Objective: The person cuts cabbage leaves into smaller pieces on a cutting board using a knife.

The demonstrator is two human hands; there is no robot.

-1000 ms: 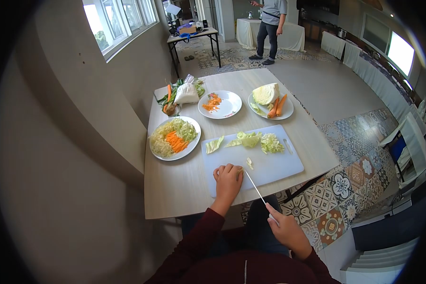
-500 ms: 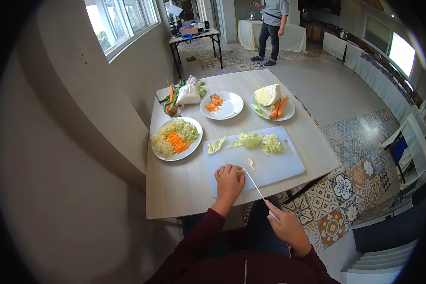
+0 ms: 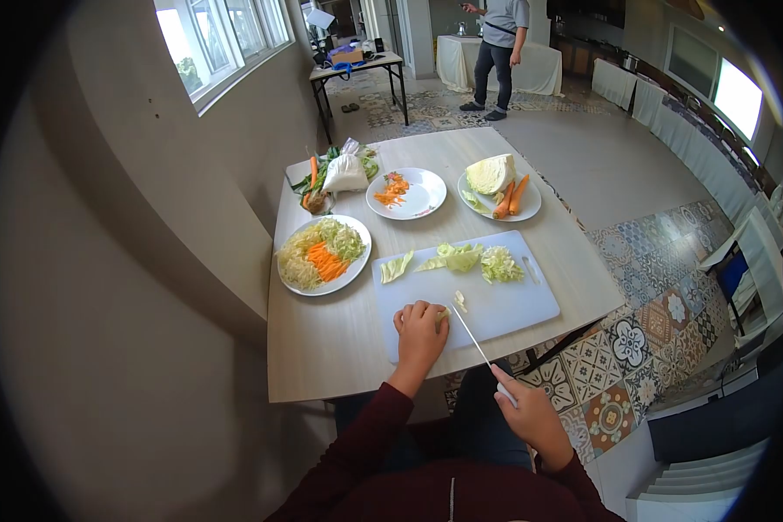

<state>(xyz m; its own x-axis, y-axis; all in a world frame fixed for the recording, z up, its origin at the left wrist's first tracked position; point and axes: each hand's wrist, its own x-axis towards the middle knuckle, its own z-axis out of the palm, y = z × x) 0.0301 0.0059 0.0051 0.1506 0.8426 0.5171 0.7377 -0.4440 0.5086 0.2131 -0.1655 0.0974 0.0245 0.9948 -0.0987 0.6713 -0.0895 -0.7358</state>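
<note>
Evidently partway through the cutting.
On the left, a plate holds shredded cabbage and carrot strips, seemingly finished; next, on the cutting board, the left hand presses close-set, curled fingers onto a small pale-green piece (mostly hidden beneath them). Beyond it, loose leaves look unshredded, beside a chopped heap; farther off, a cabbage chunk and whole carrots sit uncut. Rightmost, the right hand clasps the knife, its tip just beside the piece.
</note>
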